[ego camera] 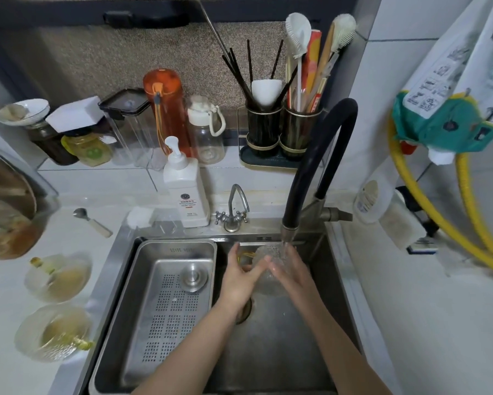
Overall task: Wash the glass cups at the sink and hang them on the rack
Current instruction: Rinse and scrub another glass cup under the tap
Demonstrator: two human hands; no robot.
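two bare forearms reaching up from the bottom edge into the steel sink (270, 352). left hand (241, 276) gripping the glass cup (268, 266) from the left, fingers curling round its side, its yellow handle (246, 255) showing just above the thumb. right hand (289, 270) holding the same cup from the right, fingers wrapping its textured wall. cup sitting under the nozzle of the black hose faucet (319, 155), water (285, 248) running onto its rim. perforated steel drain tray (171, 295) lying in the left part of the sink, a round plug (194, 277) resting on it. two more glass cups with yellow handles, one (58, 276) behind the other (54, 332), standing on the white desk (3, 363) left of the sink, both looking murky inside. white pump bottle (186, 189) standing at the back rim beside a small chrome tap (235, 208). spoon (93, 222) lying on the desk further left. jars and an orange bottle (165, 109) lining the ledge behind, two dark utensil holders (282, 131) near the faucet.
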